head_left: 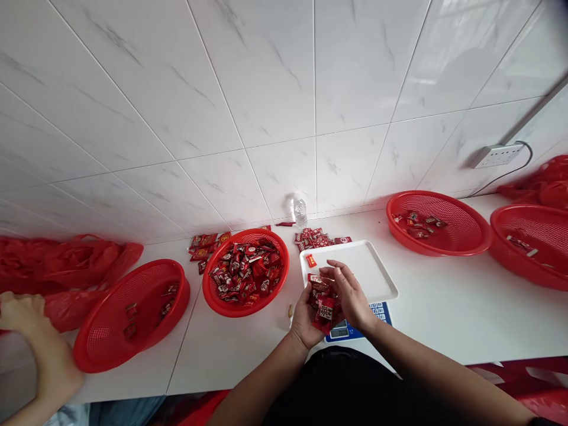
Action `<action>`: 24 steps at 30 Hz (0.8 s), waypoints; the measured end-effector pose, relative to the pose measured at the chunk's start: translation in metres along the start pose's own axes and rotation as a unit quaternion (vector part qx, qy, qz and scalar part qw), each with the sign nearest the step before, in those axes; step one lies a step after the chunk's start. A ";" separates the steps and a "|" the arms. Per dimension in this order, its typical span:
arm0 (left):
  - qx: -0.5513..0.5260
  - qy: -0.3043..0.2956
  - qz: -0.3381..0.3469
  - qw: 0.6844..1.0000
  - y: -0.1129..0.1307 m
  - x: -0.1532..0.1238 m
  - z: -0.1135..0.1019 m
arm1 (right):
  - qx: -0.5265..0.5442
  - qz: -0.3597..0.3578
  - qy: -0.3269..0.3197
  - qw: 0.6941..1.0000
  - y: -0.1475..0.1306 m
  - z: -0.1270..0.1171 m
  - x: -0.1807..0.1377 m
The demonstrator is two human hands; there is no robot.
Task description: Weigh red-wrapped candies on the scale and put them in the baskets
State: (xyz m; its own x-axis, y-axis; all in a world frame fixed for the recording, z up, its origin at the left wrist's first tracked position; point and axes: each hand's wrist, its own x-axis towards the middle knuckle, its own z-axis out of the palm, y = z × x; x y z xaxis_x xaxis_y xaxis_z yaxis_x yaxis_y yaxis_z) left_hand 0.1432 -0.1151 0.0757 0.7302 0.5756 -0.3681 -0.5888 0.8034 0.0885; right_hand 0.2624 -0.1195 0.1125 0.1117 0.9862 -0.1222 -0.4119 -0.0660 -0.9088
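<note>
White marble-look tiles back a white tabletop (444, 307), and just above its near edge the person's two hands meet over a handful of red candy packets (323, 302). The left hand (306, 319) is cupped palm-up beneath the packets, holding the bunch, while the right hand (350, 293) lies over them from the right, its fingers curled and pinching at the top of the pile. Directly beneath the hands sits a small scale (355, 328) with a blue face, and on it rests a white tray (373, 272) carrying one loose packet near its far left corner. To the left of the tray stands a red basket (246, 272) heaped with the same packets, with more packets scattered behind it and behind the tray, near a small water bottle (300, 212). Farther left lies a nearly bare red basket (128, 313) beside crumpled red bags (66, 260), where another person's hand (26, 319) shows. Two more red baskets (437, 222) stand to the right.
</note>
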 end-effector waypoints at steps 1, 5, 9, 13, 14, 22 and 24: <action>-0.003 0.004 -0.002 1.000 0.001 -0.002 -0.003 | 0.054 0.033 0.003 0.998 -0.002 0.001 0.002; 0.002 0.032 0.010 0.999 0.009 -0.015 -0.010 | 0.167 0.096 0.019 0.981 -0.008 -0.002 0.006; 0.007 0.061 0.098 0.993 0.032 -0.040 -0.009 | 0.130 0.136 0.046 0.981 -0.003 -0.019 0.003; 0.037 0.099 0.223 0.969 0.078 -0.076 -0.014 | 0.106 0.178 0.082 0.975 0.013 -0.045 -0.007; 0.049 0.111 0.255 0.959 0.093 -0.087 -0.017 | 0.109 0.187 0.092 0.972 0.018 -0.051 -0.011; 0.034 0.194 0.523 0.829 0.207 -0.172 -0.069 | 0.141 0.251 0.119 0.950 0.038 -0.062 -0.027; 0.028 0.216 0.567 0.794 0.229 -0.192 -0.087 | 0.144 0.255 0.117 0.949 0.040 -0.058 -0.025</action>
State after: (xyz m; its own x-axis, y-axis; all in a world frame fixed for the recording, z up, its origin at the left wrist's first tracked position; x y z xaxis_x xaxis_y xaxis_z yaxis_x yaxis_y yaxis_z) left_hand -0.1618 -0.0551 0.0864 -0.4535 0.8377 -0.3043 -0.7580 -0.1829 0.6261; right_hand 0.2952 -0.1559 0.0560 0.0155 0.7741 -0.6329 -0.6934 -0.4477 -0.5645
